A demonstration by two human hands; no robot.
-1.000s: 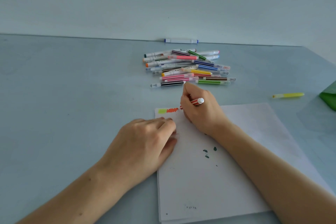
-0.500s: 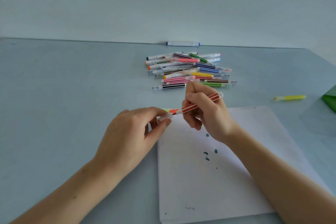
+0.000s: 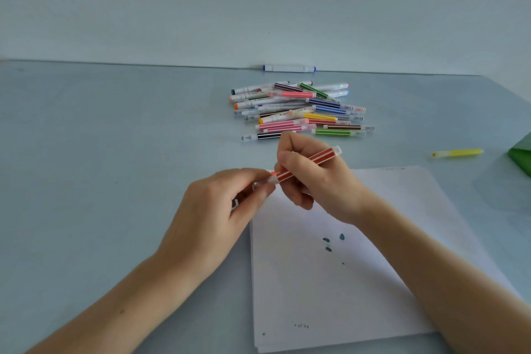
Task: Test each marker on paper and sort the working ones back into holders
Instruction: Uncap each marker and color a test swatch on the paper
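red marker (image 3: 306, 165) tilted above the paper's (image 3: 359, 282) top left corner | my right hand (image 3: 316, 178) grips its barrel | my left hand (image 3: 218, 210) pinches the clear cap (image 3: 265, 181) at its tip end | marker pile (image 3: 298, 109) lies beyond on the table (image 3: 100, 152) | yellow marker (image 3: 458, 153) alone at right

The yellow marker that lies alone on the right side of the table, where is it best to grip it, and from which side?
Grip the yellow marker at mid-barrel, from straight above, fingers pinching across its width. It lies flat and nearly sideways on the table, apart from the paper, so both long sides seem free.
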